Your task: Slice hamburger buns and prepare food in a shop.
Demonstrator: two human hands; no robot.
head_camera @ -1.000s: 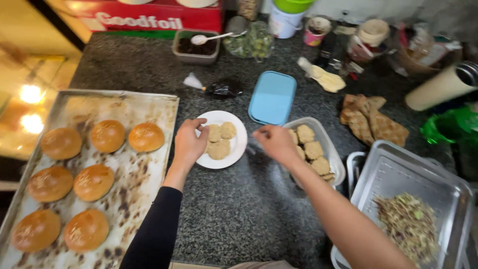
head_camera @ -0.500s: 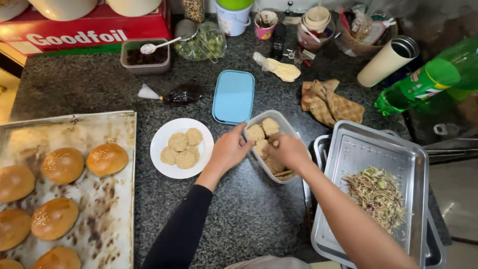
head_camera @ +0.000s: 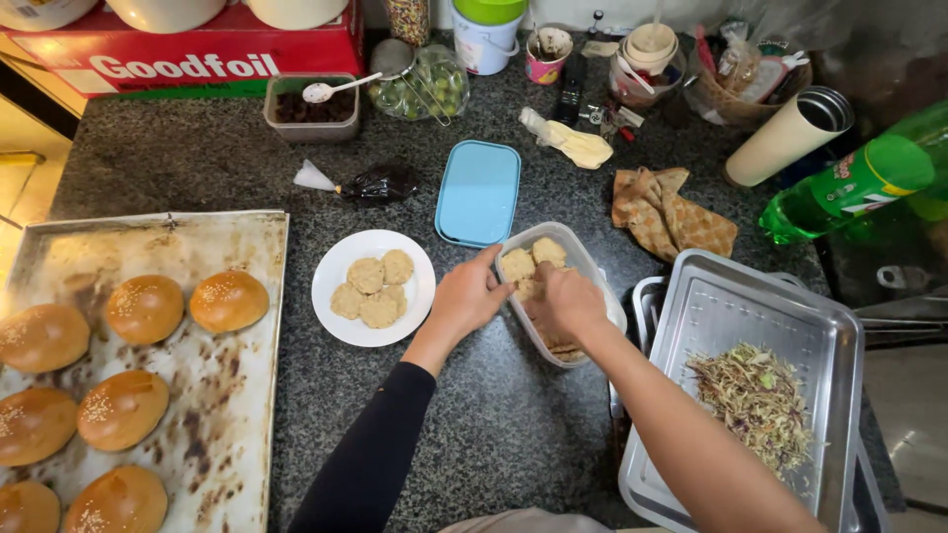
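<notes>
On the counter, long container (head_camera: 583, 265) angled away-left, both hands (head_camera: 469, 296) grasping inside.

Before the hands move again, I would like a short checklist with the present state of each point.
1. Left hand steadies the clear container at its near rim: ok.
2. Right hand is inside the container, over the patties: ok.
3. Right hand actually grips a patty: cannot tell, fingers hide it.
4. White plate has free space beside its four patties: ok.
5. Blue lid lies off the container, on the counter: ok.
6. Nothing lies between container and plate: ok.
</notes>
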